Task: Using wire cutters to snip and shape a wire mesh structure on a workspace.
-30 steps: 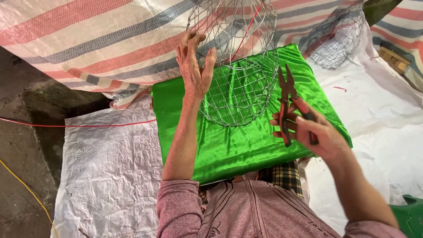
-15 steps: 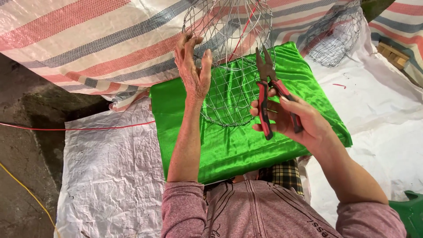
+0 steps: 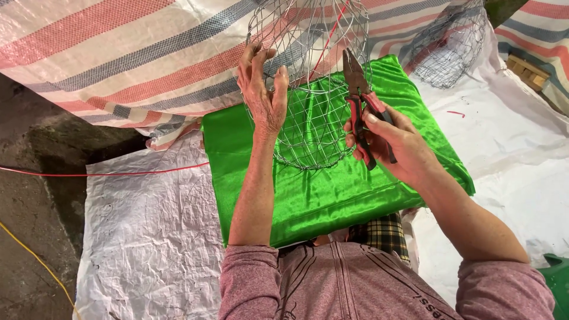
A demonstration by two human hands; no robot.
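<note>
A person's left hand (image 3: 264, 98) grips the side of a wire mesh basket (image 3: 308, 83) held above a shiny green cloth (image 3: 332, 189), while the right hand (image 3: 394, 142), just right of the basket, clasps red-handled pliers (image 3: 361, 101) whose nose points up against the mesh.

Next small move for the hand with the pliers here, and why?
Probably ease the pliers tip into the wire mesh basket. The right hand holds them pointing up beside the mesh, tip near a wire, while the left hand steadies the basket's side over the green cloth.
</note>
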